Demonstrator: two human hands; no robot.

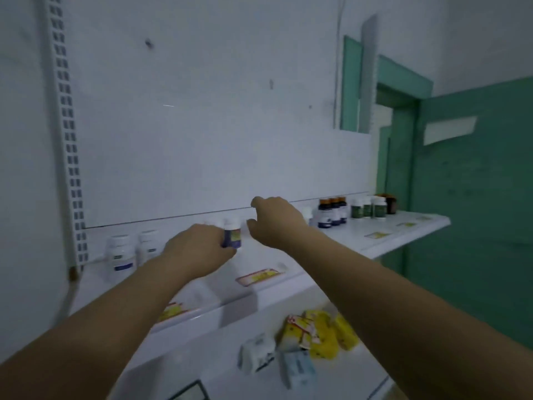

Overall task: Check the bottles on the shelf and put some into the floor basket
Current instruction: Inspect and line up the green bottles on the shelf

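Observation:
A white shelf (pixel 340 241) runs across the wall with bottles along its back. My left hand (pixel 199 249) is closed round a white bottle with a purple label (pixel 232 233), held just above the shelf. My right hand (pixel 274 220) reaches in beside it, fingers curled and apart, touching nothing I can make out; a white bottle (pixel 306 212) stands just behind it. Two white bottles (pixel 121 252) stand at the left end. Dark bottles with orange caps (pixel 331 212) and green-labelled white bottles (pixel 369 207) stand to the right. The floor basket is out of view.
A lower shelf (pixel 354 373) holds yellow packets (pixel 326 333) and small white boxes (pixel 259 353). Price labels (pixel 258 276) line the upper shelf's front lip. A slotted upright rail (pixel 67 134) stands at the left. A green door (pixel 473 183) is at the right.

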